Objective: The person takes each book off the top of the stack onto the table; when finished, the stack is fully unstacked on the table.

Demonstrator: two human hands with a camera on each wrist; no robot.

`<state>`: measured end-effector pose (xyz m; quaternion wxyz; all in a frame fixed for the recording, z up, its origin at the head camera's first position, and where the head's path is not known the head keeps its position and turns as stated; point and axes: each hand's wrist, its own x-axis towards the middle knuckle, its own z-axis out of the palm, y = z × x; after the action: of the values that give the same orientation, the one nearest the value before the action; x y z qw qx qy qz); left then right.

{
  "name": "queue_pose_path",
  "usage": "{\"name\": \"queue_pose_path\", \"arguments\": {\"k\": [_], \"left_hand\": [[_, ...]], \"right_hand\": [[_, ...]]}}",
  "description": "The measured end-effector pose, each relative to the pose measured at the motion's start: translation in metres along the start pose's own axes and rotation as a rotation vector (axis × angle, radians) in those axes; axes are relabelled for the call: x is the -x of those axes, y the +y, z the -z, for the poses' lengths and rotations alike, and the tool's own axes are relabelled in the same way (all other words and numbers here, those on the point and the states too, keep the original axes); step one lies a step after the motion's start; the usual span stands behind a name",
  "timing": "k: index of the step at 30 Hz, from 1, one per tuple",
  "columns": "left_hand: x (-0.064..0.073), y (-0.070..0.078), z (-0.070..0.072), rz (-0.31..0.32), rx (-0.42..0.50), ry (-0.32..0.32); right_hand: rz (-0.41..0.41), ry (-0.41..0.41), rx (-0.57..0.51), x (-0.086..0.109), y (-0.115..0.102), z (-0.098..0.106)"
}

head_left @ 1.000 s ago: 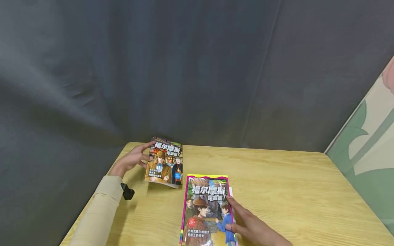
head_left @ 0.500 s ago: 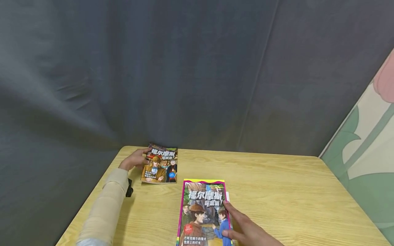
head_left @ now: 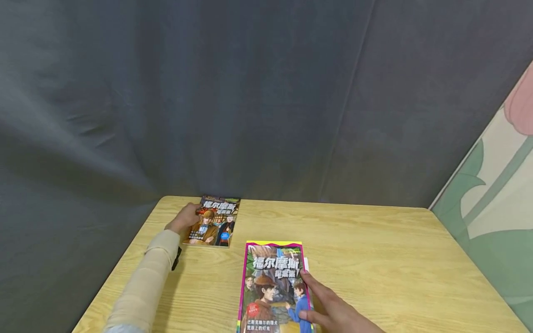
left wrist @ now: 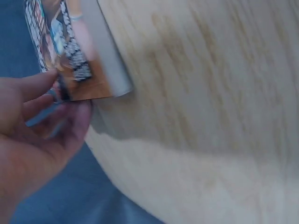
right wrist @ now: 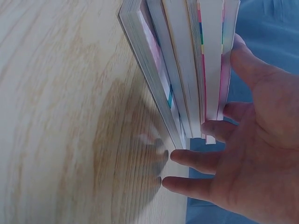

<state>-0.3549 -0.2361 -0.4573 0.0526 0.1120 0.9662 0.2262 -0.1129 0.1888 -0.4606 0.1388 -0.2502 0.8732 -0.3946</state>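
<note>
In the head view, my left hand [head_left: 184, 219] is at the far left of the table, on the left edge of a paperback book [head_left: 216, 223] with a cartoon detective cover. The left wrist view has the thumb over the cover and the fingers curled at the book's edge, pinching it. At front centre a stack of several books [right wrist: 180, 60] lies flat. Its top book [head_left: 272, 296] has a pink and yellow border and another detective scene. My right hand [head_left: 335, 307] rests against the stack's right side, thumb by the top cover, fingers extended, two of them reaching down toward the tabletop.
The pale wooden table [head_left: 366, 249] has a rounded far-left corner near the left hand. A dark grey curtain [head_left: 266, 101] hangs right behind it and down its left side. On the right stands a flower-patterned panel [head_left: 495, 194].
My left hand has moved left and lowered the detective paperback, which was tilted up, flatter onto the table's far-left area. The right hand stays at the stack. The head view has shifted slightly.
</note>
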Motion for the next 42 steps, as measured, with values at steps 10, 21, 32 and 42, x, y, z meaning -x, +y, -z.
{"name": "queue_pose_path", "arguments": {"k": [10,21,32,42], "left_hand": [[0.046,0.061,-0.005,-0.182,0.052,0.100],[0.142,0.123,-0.065,-0.302,0.436,-0.150],[0.154,0.120,-0.092,-0.258,0.644,-0.148],[0.143,0.122,-0.078,-0.270,0.865,-0.139]], "right_hand": [[-0.033,0.009,-0.007,-0.002,-0.004,-0.003],[-0.108,0.087,-0.031,0.002,-0.004,0.001],[-0.073,0.270,0.100,-0.006,0.001,-0.015],[-0.158,0.263,0.106,-0.009,-0.006,-0.019]]}}
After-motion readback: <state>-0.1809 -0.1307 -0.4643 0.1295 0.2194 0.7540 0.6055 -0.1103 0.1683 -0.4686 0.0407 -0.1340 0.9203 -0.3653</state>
